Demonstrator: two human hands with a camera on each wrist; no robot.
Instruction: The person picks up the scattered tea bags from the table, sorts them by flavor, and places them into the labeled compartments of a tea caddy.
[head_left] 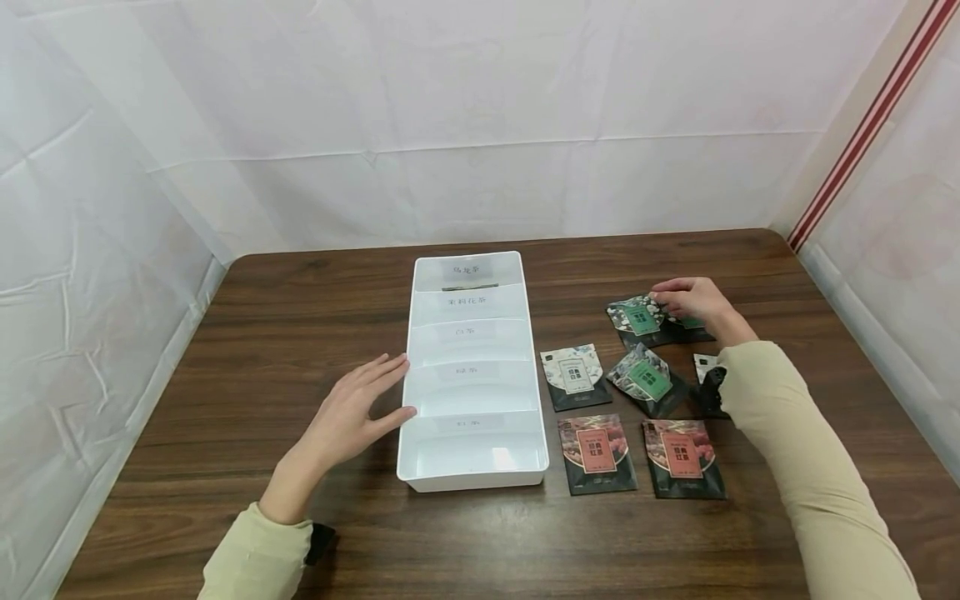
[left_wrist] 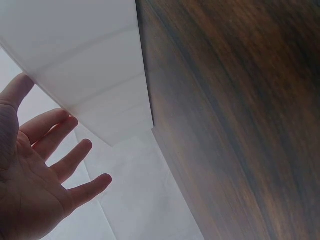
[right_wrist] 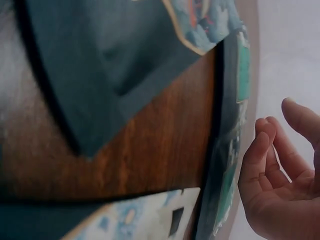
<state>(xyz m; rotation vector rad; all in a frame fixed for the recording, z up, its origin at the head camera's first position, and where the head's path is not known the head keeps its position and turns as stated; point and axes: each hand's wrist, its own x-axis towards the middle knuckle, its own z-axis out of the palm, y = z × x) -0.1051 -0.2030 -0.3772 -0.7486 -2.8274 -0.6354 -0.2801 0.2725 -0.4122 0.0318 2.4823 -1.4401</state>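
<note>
The fingertips of my left hand (head_left: 358, 412) touch the left rim of a long white box (head_left: 480, 481) with labelled compartments; its fingers are spread in the left wrist view. At the back right, my right hand (head_left: 701, 307) is over two overlapping tea packets with green labels, the left one (head_left: 640, 319) and the right one (head_left: 693, 325), which it partly covers. In the right wrist view, the thumb stands apart from the loosely bent fingers (right_wrist: 257, 160), and nothing shows between them. A thin packet edge (head_left: 470, 287) shows in the box's rearmost compartment.
Right of the box lie a white-labelled packet (head_left: 576, 377), another green-labelled packet (head_left: 647, 381), and two red-labelled packets, left (head_left: 597, 454) and right (head_left: 682, 458). Another whitish packet (head_left: 705, 364) is partly hidden by the right wrist. White cloth (head_left: 480, 183) hangs behind the wooden table (head_left: 300, 308).
</note>
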